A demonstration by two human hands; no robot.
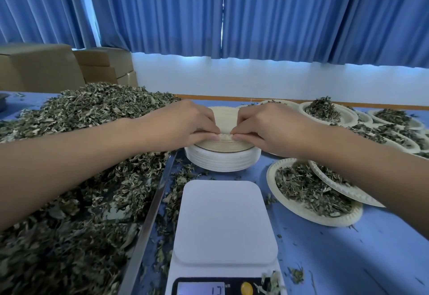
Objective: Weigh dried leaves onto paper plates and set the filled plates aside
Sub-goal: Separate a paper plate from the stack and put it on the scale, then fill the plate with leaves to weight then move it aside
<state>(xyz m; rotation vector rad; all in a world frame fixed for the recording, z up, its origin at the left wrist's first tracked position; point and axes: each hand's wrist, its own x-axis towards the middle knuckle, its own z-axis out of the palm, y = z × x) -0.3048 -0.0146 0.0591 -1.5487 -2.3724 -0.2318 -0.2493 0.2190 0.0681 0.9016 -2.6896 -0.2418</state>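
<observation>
Blue pleated curtains (278, 15) hang behind a blue-covered table (348, 260) where a person's left hand (185, 124) and right hand (267, 127), fingers curled, pinch the fluted near rim of the top plate (226, 118) on a stack of paper plates (222, 157). The stack stands just beyond a white digital scale (225, 220) with a bare, rounded-square platform; its lit display (200, 289) seems to read "17" beside a yellow button (246, 288). Crumbly dried leaves (81, 178) are heaped at left in a metal-rimmed tray (151, 215). Filled plates (311, 192) overlap at right. Plain cardboard boxes (39, 69) sit at the back left.
</observation>
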